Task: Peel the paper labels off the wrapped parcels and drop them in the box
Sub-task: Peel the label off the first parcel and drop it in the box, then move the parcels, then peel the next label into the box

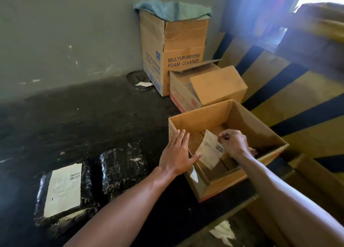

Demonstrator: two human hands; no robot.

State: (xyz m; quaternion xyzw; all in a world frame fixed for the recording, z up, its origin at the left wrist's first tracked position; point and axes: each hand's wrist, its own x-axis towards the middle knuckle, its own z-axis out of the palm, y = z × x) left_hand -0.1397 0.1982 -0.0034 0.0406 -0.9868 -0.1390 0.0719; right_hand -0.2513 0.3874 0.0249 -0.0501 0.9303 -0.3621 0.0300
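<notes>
An open cardboard box (264,133) stands at the right of the dark bench. My right hand (234,143) is over its inside, pinching a peeled paper label (209,151) that hangs down into the box. My left hand (176,153) rests flat with spread fingers on the box's left wall and holds nothing. Two black-wrapped parcels lie at the lower left: one (63,192) carries a white label (64,188), the other (122,166) shows bare black wrap with torn scraps.
Behind the box stand a smaller carton (206,87) with open flaps and a tall "Multi-purpose foam cleaner" carton (175,49) topped with a green cloth. A paper scrap (223,232) lies on the floor below. Yellow-black striped wall at the right.
</notes>
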